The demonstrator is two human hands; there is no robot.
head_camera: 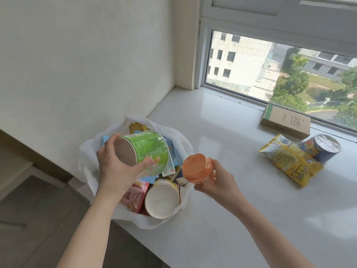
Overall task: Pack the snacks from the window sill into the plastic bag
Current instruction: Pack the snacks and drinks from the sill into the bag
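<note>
A white plastic bag (pixel 87 151) stands open at the left end of the white window sill (pixel 222 132). Inside it lie blue cartons (pixel 176 156), a pink box (pixel 134 196) and a yellow cup (pixel 163 202) on its side. My left hand (pixel 114 167) holds a green cup (pixel 148 151) tilted over the bag's mouth. My right hand (pixel 214 182) grips an orange-capped container (pixel 197 168) just right of the bag. On the sill to the right lie a yellow snack packet (pixel 289 161), a blue tub with a foil lid (pixel 322 147) and a brown carton (pixel 286 123).
The window glass and frame (pixel 251 101) run along the back of the sill. A white wall (pixel 87 64) rises behind the bag. The sill's front edge drops to a grey floor (pixel 38 219) at the lower left.
</note>
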